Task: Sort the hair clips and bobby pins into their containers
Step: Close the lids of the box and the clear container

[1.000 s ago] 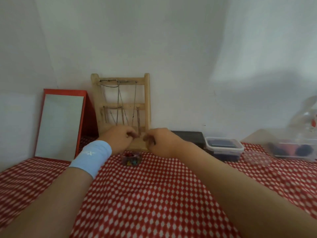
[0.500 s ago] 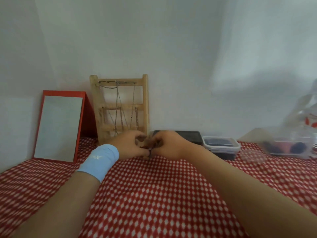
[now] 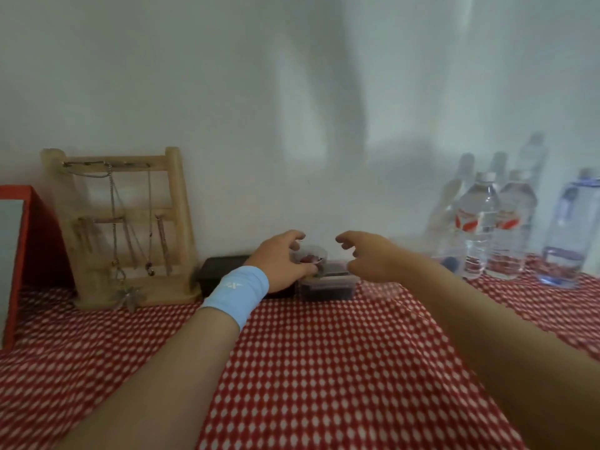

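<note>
— Two forearms noted nearest, stretched across checked cloth [image 3: 324, 368]; blue wristband [image 3: 237, 295] on the left one.
— State of left hand [image 3: 282, 259]?
— Curled round a small clear cup [image 3: 310, 256], thumb and fingers clasped on its wall. Firm hold.
— Contents?
— Red and dark bits inside; too blurred to name as clips or pins.
— Position of cup?
— Held above the near-left corner of the lidded clear box [image 3: 328, 287], just right of the black box [image 3: 224, 271]. Touching the lid or not: cannot tell.
— State of right hand [image 3: 367, 254]?
— Holding nothing. Fingers loosely bent and spread, just beside the cup, apart from it.
— Farther back?
— Wooden rack [image 3: 175, 206] hung with chains at left, against the wall; red-framed mirror [image 3: 13, 241] at the far left edge; water bottles [image 3: 480, 222] standing at right, blurred.
</note>
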{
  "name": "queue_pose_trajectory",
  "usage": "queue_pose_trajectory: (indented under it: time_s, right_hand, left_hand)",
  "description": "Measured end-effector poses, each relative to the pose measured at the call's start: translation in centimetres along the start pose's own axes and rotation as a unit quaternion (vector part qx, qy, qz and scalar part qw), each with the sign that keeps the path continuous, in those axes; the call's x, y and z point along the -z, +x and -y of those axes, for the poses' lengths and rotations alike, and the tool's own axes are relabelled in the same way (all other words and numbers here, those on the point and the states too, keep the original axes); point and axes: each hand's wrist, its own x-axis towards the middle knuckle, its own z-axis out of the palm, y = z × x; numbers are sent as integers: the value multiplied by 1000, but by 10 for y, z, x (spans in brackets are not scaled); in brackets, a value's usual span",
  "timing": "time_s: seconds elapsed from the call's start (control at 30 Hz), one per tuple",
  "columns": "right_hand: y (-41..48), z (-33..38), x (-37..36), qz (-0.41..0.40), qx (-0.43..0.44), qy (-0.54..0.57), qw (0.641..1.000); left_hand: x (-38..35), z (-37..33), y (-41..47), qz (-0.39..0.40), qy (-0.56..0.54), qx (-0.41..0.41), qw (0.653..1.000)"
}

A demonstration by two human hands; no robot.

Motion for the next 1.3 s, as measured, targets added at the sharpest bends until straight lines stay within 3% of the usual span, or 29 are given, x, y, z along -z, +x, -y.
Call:
queue_pose_trajectory:
  time_s: [0.23,0.5,0.6,0.73,0.83,1.0,1.3]
  right_hand:
    - [-7,-42,-5,145,-79,-167,972]
    - [-7,-43,-1,189,-74,-135,970]
    - [-4,-42,5,164,-70,-174,969]
    - [6,-35,25,19,-89,-115,989]
    - [18,-15,37,-18,-70,-86,994]
    - [28,10,20,24,-2,40,999]
    - [40,9,7,61,42,42,996]
  left_hand:
    - [-24,-14,21,21,20,-18,999]
    - [-19,-7,29,51,1,-24,998]
    - [-15,-5,31,55,-27,-23,998]
    - [-10,-4,34,-15,-80,-27,996]
    - [-10,-2,37,-54,-93,-9,994]
    - [-8,6,39,-76,-127,16,989]
    - [-14,12,34,-36,-39,-26,998]
